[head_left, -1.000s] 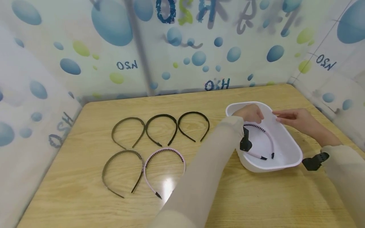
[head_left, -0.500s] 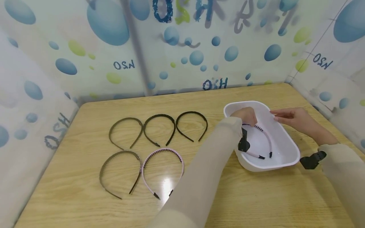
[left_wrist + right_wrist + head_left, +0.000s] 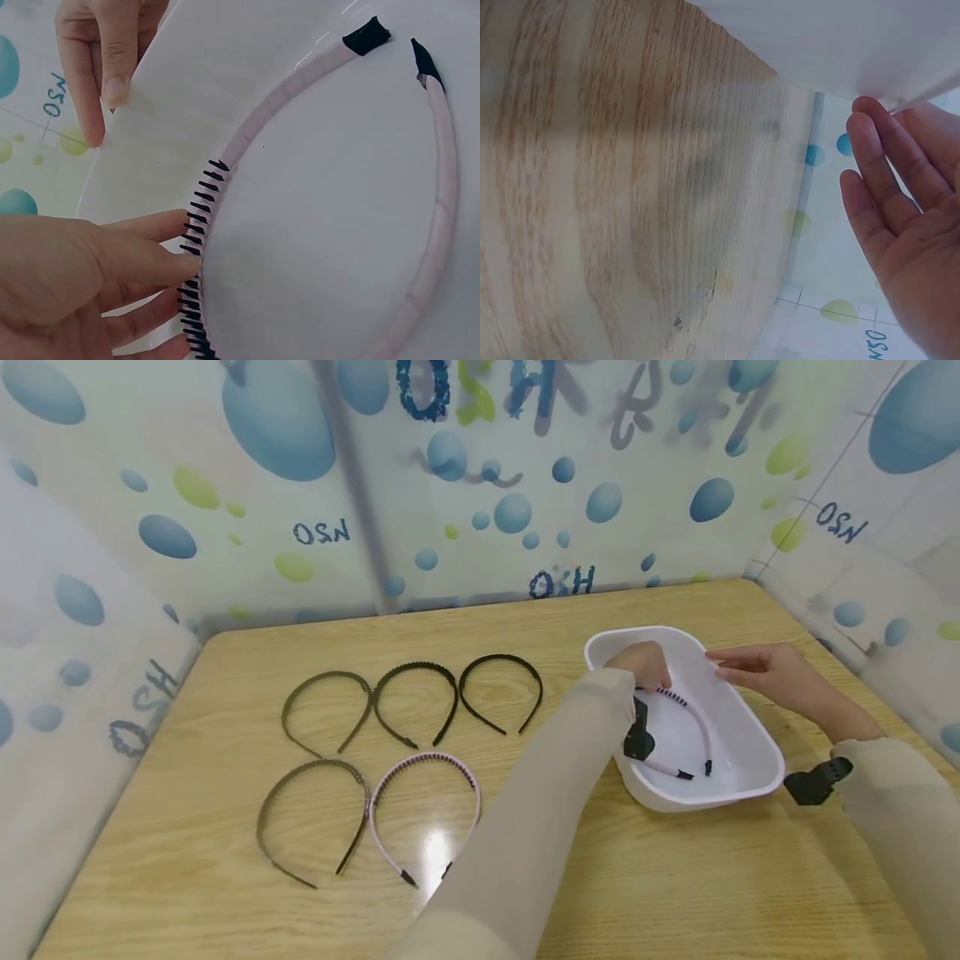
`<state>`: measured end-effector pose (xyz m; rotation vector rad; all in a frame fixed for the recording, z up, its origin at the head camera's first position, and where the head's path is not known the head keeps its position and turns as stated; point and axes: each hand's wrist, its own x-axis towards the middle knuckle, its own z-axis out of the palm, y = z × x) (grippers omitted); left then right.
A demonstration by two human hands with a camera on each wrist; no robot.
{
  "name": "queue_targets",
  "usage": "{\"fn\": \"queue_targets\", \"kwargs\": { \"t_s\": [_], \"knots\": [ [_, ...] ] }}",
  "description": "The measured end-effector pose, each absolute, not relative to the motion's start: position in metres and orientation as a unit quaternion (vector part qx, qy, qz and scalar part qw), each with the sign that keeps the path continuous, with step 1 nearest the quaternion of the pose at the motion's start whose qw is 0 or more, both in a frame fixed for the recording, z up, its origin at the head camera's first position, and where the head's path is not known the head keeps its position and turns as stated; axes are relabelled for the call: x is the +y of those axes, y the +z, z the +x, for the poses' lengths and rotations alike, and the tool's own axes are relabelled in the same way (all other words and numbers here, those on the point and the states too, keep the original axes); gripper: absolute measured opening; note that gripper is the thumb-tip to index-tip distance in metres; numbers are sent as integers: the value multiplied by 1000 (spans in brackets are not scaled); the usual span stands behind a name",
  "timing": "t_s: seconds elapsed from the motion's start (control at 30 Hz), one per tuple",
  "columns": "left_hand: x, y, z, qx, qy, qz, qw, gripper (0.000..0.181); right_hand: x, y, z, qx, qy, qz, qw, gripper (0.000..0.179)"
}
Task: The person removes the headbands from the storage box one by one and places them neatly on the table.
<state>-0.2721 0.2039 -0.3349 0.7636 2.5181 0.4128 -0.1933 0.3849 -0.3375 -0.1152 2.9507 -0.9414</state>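
Observation:
A white plastic basin (image 3: 750, 747) stands at the right of the table, with a pink headband (image 3: 701, 718) inside it. My left hand (image 3: 641, 664) reaches into the basin. In the left wrist view, the left hand (image 3: 82, 277) pinches the headband (image 3: 439, 217) at its black-toothed top, thumb on one side and fingers on the other. Its two black-tipped ends point away from that hand. My right hand (image 3: 780, 681) pinches the basin's right rim, thumb inside; in the right wrist view the right hand's fingers (image 3: 874, 150) lie against the outer wall.
Left of the basin, three dark headbands form a back row, the rightmost black one (image 3: 540, 685) nearest the basin. In front lie a brown headband (image 3: 262, 818) and another pink headband (image 3: 382, 843), partly hidden by the left sleeve. Patterned sheeting (image 3: 465, 535) borders the wooden table (image 3: 637, 877).
The head view has shifted slightly. My left hand has sunk a little against the headband in the basin; the right hand stays on the rim.

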Motion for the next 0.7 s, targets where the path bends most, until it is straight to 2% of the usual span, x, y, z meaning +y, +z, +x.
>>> {"fn": "queue_targets", "kwargs": {
  "t_s": [0.27, 0.53, 0.7],
  "knots": [
    [204, -339, -274, 916, 198, 242, 252, 39, 384, -337, -193, 952, -303, -36, 28, 47],
    [203, -339, -278, 911, 219, 228, 263, 33, 383, -336, -193, 951, -306, -34, 34, 48],
    [203, -335, -279, 915, 204, 245, 246, 34, 384, -336, -193, 952, -303, -33, 35, 48]
  ]
}}
